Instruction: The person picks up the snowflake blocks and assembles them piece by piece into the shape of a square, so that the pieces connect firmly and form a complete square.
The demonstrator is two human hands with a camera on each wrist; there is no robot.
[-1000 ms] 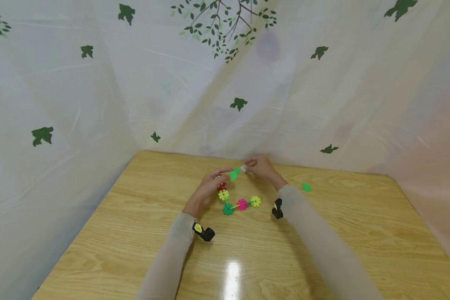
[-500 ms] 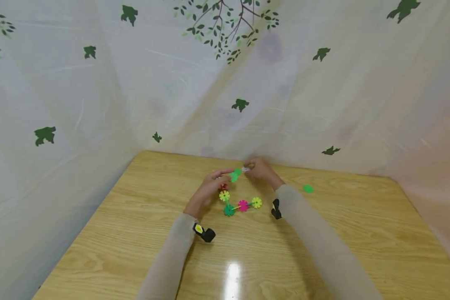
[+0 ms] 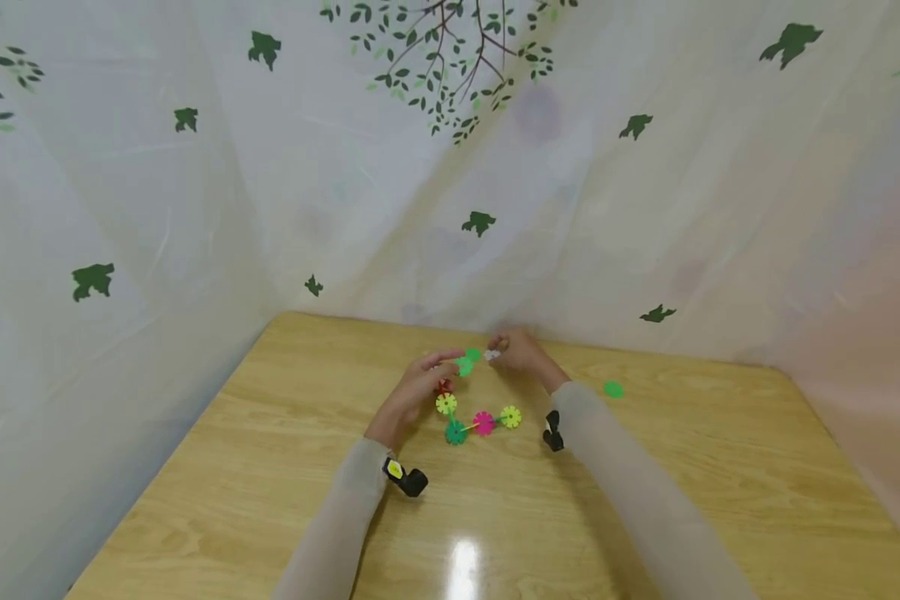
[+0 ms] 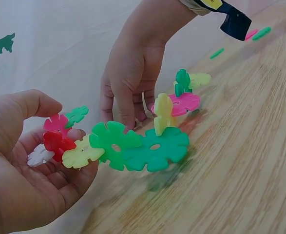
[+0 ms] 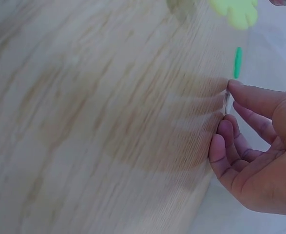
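My left hand [image 3: 412,390] holds one end of a chain of notched plastic flower discs, its thumb and fingers curled about a red disc [image 4: 58,145], with a white disc [image 4: 40,155] against the fingers. Yellow, bright green and dark green discs [image 4: 167,157] follow; the chain then bends right through a pink disc [image 3: 483,422] to a yellow disc [image 3: 511,417]. Near the far table edge my right hand [image 3: 521,350] pinches a separate white disc [image 3: 492,355], seen thin and edge-on in the right wrist view. A green disc [image 5: 238,62] is close beside those fingertips.
A loose green disc [image 3: 612,389] lies on the wooden table [image 3: 690,483], right of my right wrist. Behind my right arm, the left wrist view shows a pink disc [image 4: 251,34] and green ones. A leaf-printed white curtain [image 3: 382,183] hangs along the table's back edge.
The white disc in my right hand has turned from facing the camera to a flatter tilt. Both hands stay about where they were; the whole view has shifted slightly downward.
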